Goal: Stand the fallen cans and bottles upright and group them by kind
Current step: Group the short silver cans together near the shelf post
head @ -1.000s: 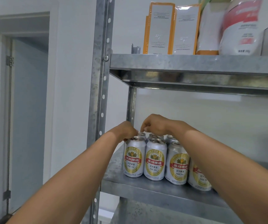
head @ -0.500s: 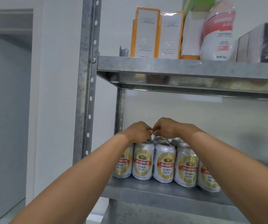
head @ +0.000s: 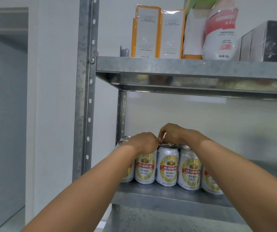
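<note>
**While the left hand (head: 142, 143) and right hand (head: 173, 133) meet over the cans (head: 167, 166), the row stands sorted**

Since the cans are all of 1 kind, they stand upright and touching on the shelf (head: 167, 196). 5 labels face out just below the fingers and nearer than them, and more tops show to their left. Both hands touch above the can tops with fingers curled down and away. I cannot tell whether they pinch a rim or close on nothing. Reaching from above probably suits a can in the back, which the front row walls in.
</note>
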